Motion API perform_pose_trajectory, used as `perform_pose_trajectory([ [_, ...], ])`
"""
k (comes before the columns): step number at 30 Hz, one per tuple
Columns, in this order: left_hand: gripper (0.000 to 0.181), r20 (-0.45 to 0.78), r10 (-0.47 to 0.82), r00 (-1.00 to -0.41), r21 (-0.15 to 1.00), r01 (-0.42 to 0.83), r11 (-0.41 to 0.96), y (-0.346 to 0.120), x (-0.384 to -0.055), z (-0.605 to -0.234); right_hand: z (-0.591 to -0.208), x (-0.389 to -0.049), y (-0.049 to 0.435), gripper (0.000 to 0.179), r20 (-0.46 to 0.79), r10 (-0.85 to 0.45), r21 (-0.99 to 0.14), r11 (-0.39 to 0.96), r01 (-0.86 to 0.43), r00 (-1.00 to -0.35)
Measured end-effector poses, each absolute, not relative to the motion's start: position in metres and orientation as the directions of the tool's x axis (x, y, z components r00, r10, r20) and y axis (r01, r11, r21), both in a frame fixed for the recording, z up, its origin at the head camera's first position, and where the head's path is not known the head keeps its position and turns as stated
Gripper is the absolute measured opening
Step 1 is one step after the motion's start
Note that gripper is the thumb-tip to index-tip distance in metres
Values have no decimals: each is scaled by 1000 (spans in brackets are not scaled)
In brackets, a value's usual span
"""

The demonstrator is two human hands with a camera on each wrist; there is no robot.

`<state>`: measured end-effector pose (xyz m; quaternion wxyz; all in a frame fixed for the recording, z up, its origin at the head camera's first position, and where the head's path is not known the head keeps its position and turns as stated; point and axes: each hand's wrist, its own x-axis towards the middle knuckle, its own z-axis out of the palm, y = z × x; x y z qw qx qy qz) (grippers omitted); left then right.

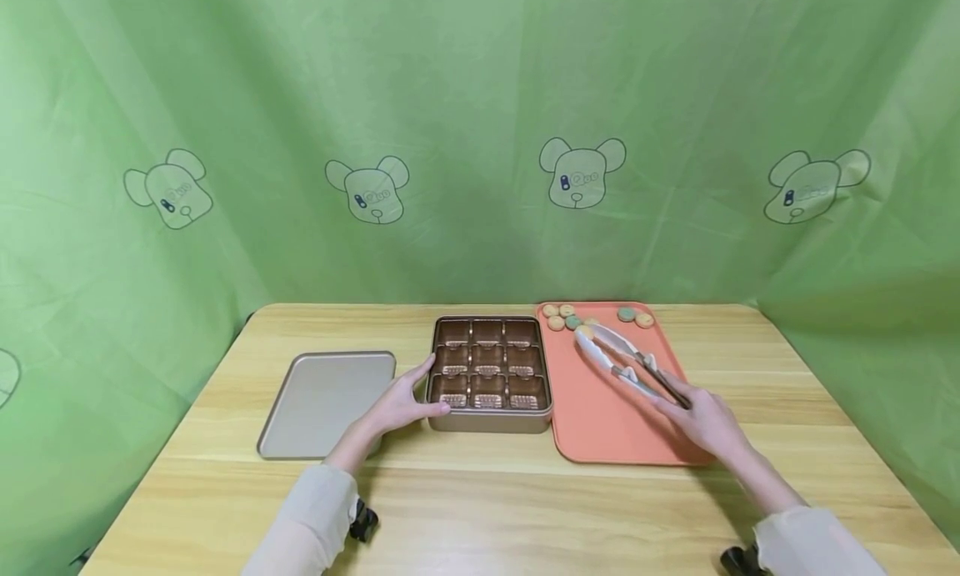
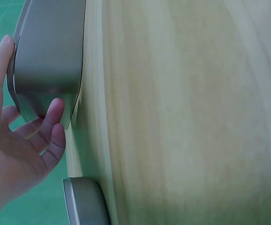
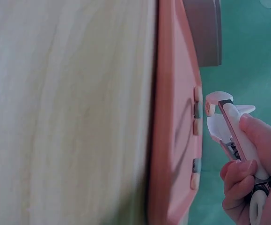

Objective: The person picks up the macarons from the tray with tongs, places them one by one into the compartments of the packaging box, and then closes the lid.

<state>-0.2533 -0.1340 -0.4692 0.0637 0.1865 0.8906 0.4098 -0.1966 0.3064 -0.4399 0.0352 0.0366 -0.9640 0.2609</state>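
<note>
A bronze-coloured tin (image 1: 489,423) holds a brown plastic insert (image 1: 487,358) with several square compartments, none with a cookie in it. My left hand (image 1: 400,405) rests at the tin's near left corner, thumb along the front rim and fingers by the left side; in the left wrist view, some fingers curl loosely. Over the coral tray (image 1: 600,418), my right hand (image 1: 705,422) grips metal tongs (image 1: 633,379) with whitish tips. Between those tips is a round tan cookie (image 3: 210,108), held above the tray's surface in the right wrist view.
Tan and green cookies (image 1: 557,323) cluster at the tray's far left, with a green one (image 1: 626,314) and a tan one (image 1: 644,319) at its far right. A flat metal lid (image 1: 330,401) lies left of the tin. Green curtain (image 1: 480,251) surrounds the wooden table (image 1: 465,509).
</note>
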Motion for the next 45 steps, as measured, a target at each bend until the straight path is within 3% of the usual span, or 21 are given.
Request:
perform_pose_trajectory([
  [34, 98, 45, 388, -921, 756, 285, 589, -134, -253, -469, -417, -206, 253, 61, 200, -173, -513, 820, -253, -964],
  [45, 97, 50, 382, -923, 761, 283, 584, -134, -254, -471, -413, -196, 240, 61, 135, -199, -542, 805, -240, -971],
])
